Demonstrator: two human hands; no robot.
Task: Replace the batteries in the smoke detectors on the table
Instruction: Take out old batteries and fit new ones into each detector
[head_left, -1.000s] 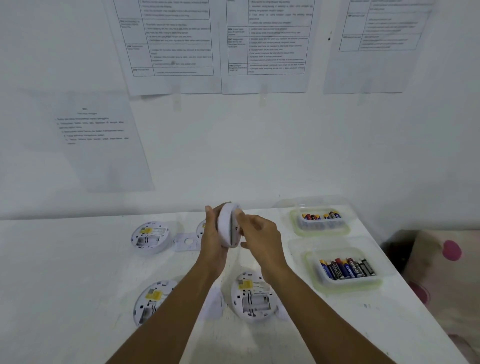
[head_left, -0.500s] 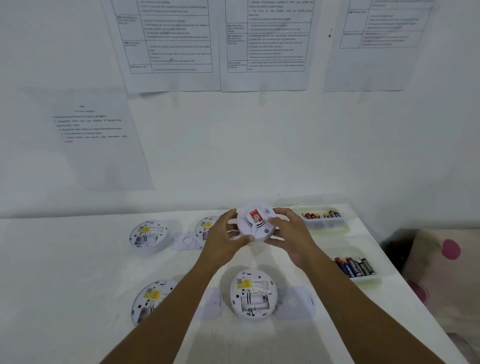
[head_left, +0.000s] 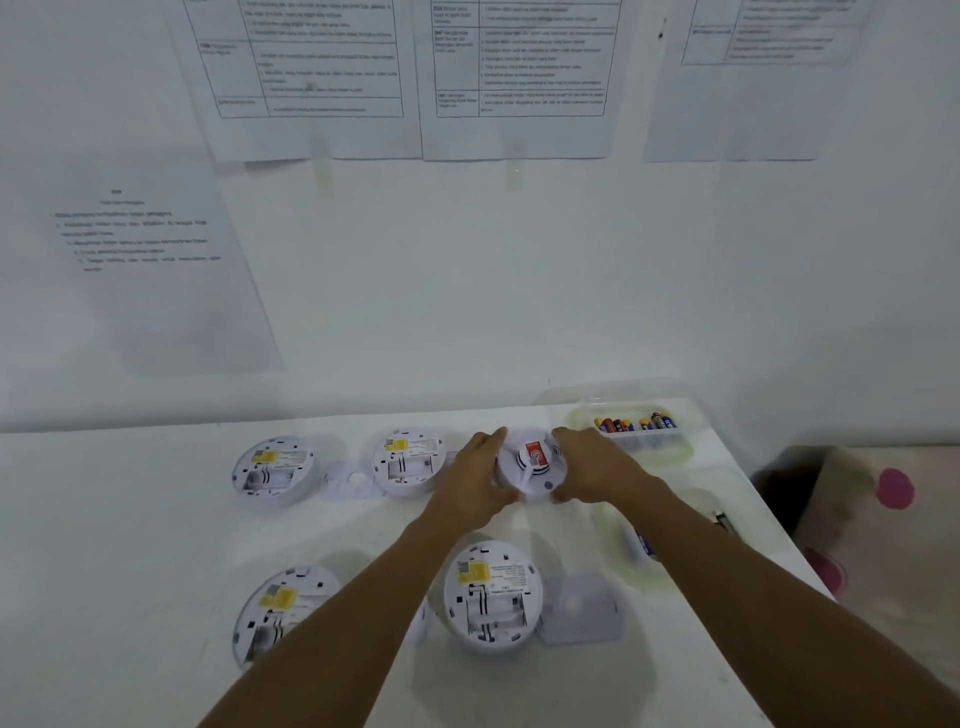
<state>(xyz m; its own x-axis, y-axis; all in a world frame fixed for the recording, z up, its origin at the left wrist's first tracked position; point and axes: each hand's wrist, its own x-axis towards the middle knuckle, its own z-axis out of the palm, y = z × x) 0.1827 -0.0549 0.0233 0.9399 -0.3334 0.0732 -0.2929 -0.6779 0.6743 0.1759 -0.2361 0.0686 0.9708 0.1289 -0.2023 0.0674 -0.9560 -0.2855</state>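
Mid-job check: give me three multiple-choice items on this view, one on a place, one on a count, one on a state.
1. Where does the far battery tub stand?
A) the table's far right corner
B) the table's left edge
C) between the two near detectors

2. How many smoke detectors lie back-up, yellow labels showing?
A) two
B) four
C) six

3. How is the red-stickered detector held?
A) face up, between both hands
B) back up, in the left hand only
C) lying free, untouched

Answers:
1 A: it sits by the wall at the right end.
2 B: far left, far middle, near left, near middle.
3 A: the left hand and right hand grip its rim, sticker upward.
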